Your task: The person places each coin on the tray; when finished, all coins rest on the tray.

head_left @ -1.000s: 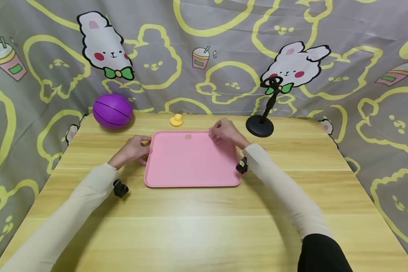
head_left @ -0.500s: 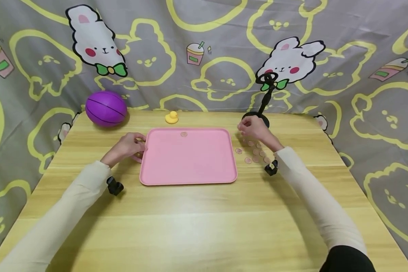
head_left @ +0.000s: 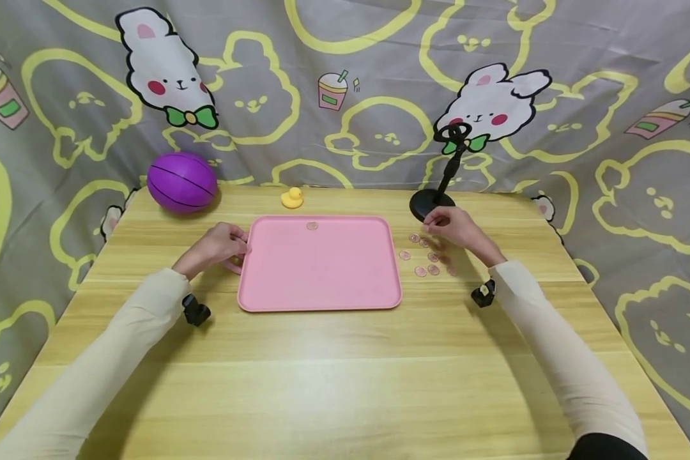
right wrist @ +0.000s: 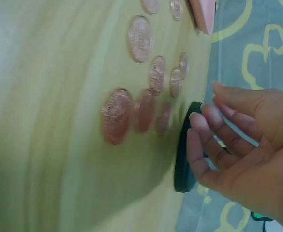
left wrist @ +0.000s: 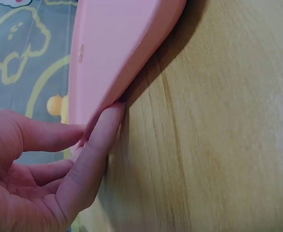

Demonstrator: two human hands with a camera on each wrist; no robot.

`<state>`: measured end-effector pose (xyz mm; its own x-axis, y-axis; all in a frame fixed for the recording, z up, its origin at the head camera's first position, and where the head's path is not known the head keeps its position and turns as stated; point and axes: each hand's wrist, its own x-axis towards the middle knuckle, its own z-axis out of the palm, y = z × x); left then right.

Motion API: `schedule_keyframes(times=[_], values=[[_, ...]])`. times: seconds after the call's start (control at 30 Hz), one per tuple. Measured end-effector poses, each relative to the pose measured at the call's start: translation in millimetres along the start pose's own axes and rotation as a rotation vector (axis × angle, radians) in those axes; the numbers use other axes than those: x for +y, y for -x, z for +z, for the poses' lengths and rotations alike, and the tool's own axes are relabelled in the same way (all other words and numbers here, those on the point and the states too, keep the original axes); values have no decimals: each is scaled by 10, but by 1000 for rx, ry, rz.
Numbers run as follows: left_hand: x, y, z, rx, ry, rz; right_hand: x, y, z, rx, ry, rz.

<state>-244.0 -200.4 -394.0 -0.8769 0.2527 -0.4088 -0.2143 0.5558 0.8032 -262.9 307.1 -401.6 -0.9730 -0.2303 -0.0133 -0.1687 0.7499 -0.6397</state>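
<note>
A pink tray [head_left: 320,275] lies on the wooden table, with one copper-coloured coin [head_left: 312,225] near its far rim. My left hand [head_left: 214,246] pinches the tray's left rim; in the left wrist view the thumb is above the edge and a finger [left wrist: 95,152] along its underside. Several more copper coins [head_left: 433,269] are scattered on the table to the right of the tray. Over their far side hovers my right hand [head_left: 457,227], its fingers loosely bent. The right wrist view shows nothing between that hand's fingertips, with the coins [right wrist: 117,116] spread below them.
A black stand [head_left: 424,203] with a round base rises just behind my right hand. Beyond the tray sit a yellow rubber duck [head_left: 292,199] and, further left, a purple ball [head_left: 181,182]. A patterned grey curtain [head_left: 345,153] hangs along the table's back edge.
My right hand has gone from above the tray's far right part out to the right, then lower over the coins. The left hand keeps its hold on the tray rim.
</note>
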Motion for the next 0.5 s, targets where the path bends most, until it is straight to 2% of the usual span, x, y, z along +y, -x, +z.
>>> schedule_keyframes(times=[0.23,0.5], values=[[22,-4,-31,-6,16,-7,48,-1,169,-16,-65,-12],[28,15,-8,-14,21,-17,16,52,353,17,7,16]])
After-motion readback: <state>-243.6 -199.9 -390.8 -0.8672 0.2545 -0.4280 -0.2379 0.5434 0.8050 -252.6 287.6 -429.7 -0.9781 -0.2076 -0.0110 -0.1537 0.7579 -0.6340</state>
